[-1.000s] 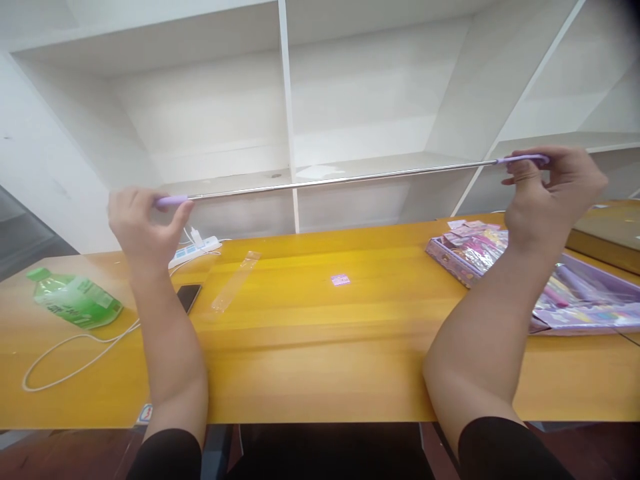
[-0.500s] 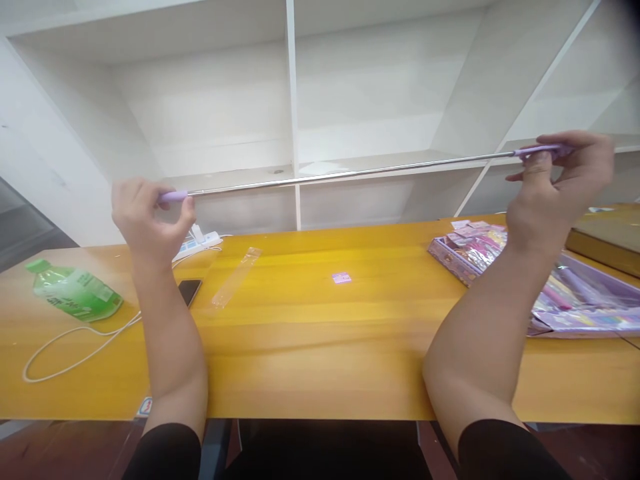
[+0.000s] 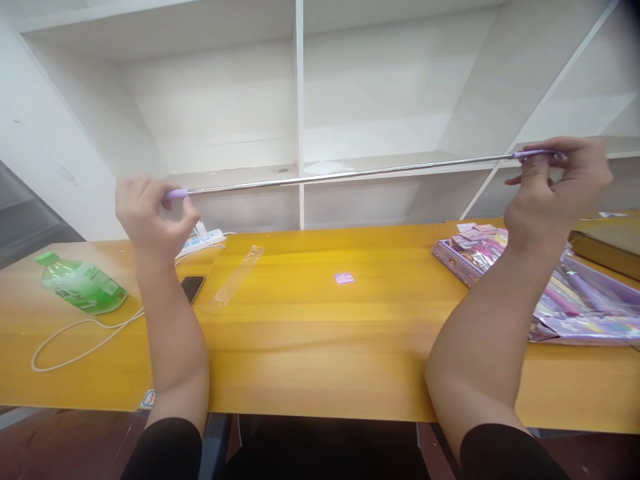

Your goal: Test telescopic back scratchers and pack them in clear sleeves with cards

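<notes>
A thin silver telescopic rod (image 3: 350, 174) with light purple ends stretches almost level between my two hands, above the table. My left hand (image 3: 150, 217) is closed on the purple grip (image 3: 177, 193) at one end. At the other end, raised slightly higher, my right hand (image 3: 560, 180) pinches a purple piece (image 3: 525, 155), partly hidden by the fingers. Below the rod, a small purple printed card (image 3: 344, 277) and a long clear plastic sleeve (image 3: 239, 275) lie flat on the wooden table (image 3: 320, 360).
A purple box (image 3: 453, 265) of wrapped items stands at the right, partly behind my right forearm. A green bottle (image 3: 83, 283) lies on its side at left, near a white cable (image 3: 65, 367), a phone (image 3: 194, 289) and a power strip (image 3: 207, 241). White shelves (image 3: 300, 100) rise behind.
The rod stays stretched between both hands with almost no movement. The whole view has shifted and tilted slightly.
</notes>
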`<state>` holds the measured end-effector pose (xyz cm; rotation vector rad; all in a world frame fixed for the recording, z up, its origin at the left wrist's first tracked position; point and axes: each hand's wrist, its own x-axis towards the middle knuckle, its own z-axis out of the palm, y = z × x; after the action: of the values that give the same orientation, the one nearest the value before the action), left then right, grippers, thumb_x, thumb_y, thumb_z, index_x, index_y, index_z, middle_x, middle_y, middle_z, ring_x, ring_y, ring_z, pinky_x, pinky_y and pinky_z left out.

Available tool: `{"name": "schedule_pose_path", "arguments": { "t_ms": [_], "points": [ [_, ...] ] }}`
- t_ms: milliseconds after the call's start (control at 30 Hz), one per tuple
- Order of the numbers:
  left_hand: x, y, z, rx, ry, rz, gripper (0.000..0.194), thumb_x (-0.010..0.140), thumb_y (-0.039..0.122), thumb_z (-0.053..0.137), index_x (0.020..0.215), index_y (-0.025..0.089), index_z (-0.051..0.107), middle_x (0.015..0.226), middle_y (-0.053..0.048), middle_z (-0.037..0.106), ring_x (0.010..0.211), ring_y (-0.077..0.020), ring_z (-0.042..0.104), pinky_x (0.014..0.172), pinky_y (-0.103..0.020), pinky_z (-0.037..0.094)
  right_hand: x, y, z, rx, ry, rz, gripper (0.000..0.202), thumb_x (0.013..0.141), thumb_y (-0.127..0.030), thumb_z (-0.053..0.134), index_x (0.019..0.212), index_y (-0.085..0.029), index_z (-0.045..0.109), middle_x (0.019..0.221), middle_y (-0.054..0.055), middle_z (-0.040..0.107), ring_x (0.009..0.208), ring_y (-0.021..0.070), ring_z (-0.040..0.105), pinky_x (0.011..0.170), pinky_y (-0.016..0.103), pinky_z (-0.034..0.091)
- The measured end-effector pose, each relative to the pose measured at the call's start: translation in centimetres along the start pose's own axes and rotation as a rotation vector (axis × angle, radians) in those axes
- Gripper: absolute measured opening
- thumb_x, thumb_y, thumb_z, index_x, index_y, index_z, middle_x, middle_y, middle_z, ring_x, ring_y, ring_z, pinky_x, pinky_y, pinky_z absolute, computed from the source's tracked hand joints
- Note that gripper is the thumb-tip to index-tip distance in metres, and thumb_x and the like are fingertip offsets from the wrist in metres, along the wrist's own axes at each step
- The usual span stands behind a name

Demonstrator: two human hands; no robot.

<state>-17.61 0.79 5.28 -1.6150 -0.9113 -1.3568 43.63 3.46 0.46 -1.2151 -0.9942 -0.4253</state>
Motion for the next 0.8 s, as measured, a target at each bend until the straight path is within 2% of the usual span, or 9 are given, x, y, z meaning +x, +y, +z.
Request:
{"name": "schedule_pose_path", "arguments": {
  "t_ms": [267, 433, 600, 800],
  "points": [
    [0.6, 1.6, -0.7, 0.027, -0.073, -0.098, 0.008, 0.073, 0.030, 0.065, 0.073, 0.026, 0.060, 0.065, 0.000, 0.048, 0.073, -0.0204, 0.042, 0.076, -0.038, 0.038, -0.2, 0.1, 0.2, 0.059, 0.014, -0.045, 0.034, 0.100, 0.009, 0.059, 0.115, -0.015, 0.080, 0.124, 0.013, 0.078, 0.113, 0.0186, 0.077, 0.072, 0.027, 0.064],
    [0.8, 2.6, -0.7, 0.058, -0.136, -0.190, 0.007, 0.073, 0.027, 0.065, 0.072, 0.026, 0.058, 0.065, 0.000, 0.047, 0.074, -0.0210, 0.044, 0.078, -0.038, 0.039, 0.0, 0.7, 0.0, 0.083, 0.032, -0.024, 0.034, 0.100, 0.007, 0.057, 0.113, -0.015, 0.079, 0.117, 0.010, 0.075, 0.108, 0.0179, 0.074, 0.071, 0.027, 0.062],
    [0.7, 2.0, -0.6, 0.041, -0.114, -0.175, 0.005, 0.072, 0.029, 0.066, 0.073, 0.026, 0.062, 0.064, 0.000, 0.046, 0.073, -0.0210, 0.042, 0.077, -0.040, 0.038, 0.5, 1.2, 0.2, 0.064, 0.056, -0.037, 0.033, 0.098, 0.007, 0.060, 0.113, -0.016, 0.080, 0.116, 0.009, 0.075, 0.108, 0.0187, 0.075, 0.068, 0.028, 0.062],
    [0.4, 1.2, -0.8, -0.069, -0.074, -0.074, 0.006, 0.076, 0.028, 0.072, 0.080, 0.029, 0.069, 0.065, -0.001, 0.047, 0.074, -0.0216, 0.039, 0.077, -0.042, 0.035, 1.5, 2.0, 0.9, -0.005, 0.124, 0.028, 0.039, 0.093, 0.014, 0.061, 0.102, -0.019, 0.080, 0.111, 0.013, 0.076, 0.101, 0.0208, 0.075, 0.060, 0.030, 0.059]
  ]
}}
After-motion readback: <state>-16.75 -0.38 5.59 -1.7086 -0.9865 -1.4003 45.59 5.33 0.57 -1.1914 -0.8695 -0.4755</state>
